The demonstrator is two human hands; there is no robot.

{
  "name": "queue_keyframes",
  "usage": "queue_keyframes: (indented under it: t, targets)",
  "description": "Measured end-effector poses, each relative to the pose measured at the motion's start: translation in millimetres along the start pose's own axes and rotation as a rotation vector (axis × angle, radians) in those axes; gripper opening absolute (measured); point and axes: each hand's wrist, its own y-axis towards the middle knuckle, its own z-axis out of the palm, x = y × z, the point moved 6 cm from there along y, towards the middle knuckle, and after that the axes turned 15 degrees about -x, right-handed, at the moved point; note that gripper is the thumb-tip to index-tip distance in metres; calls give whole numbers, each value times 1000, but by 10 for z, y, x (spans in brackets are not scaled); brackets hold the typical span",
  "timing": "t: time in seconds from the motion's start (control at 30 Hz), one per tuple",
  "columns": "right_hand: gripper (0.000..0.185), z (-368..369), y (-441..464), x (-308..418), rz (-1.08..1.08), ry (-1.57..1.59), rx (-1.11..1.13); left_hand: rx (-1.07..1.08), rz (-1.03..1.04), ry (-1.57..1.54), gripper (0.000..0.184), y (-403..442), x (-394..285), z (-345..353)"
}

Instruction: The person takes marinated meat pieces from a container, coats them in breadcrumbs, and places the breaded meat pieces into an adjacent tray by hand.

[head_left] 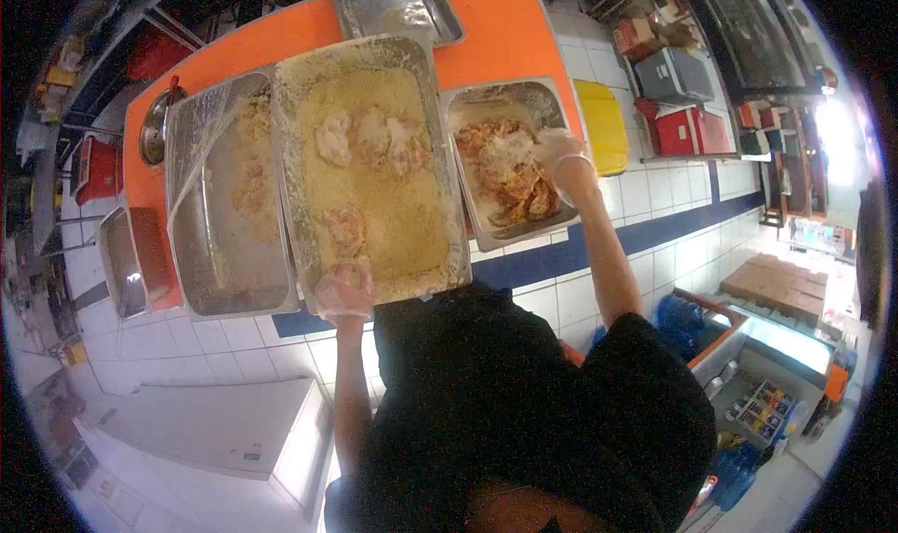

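Your left hand is resting at the seven o'clock edge of the powder tray, fingers seemingly curling; whether it is gripping anything, I cannot tell. At twelve o'clock from it, one coated piece is lying in the powder. Your right hand is hanging at the three o'clock side of the meat tray, its grip unclear too. Farther off, pale pieces are lying close together; you are probably coating better by spacing them
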Motion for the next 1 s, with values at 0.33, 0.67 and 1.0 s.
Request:
queue_keyframes:
  t: [0.33, 0.67, 1.0]
  targets:
    - [29, 1395, 277, -138, -666, -753, -191, -455, 177, 235, 35, -75, -272, -391]
    - [31, 171, 531, -424, -650, -41, -145, -396, 79, 74, 32, -53, -253, -483]
    - [32, 392, -1071, 1701, -867, 10, 136, -853, 348, -259, 14, -161, -166, -578]
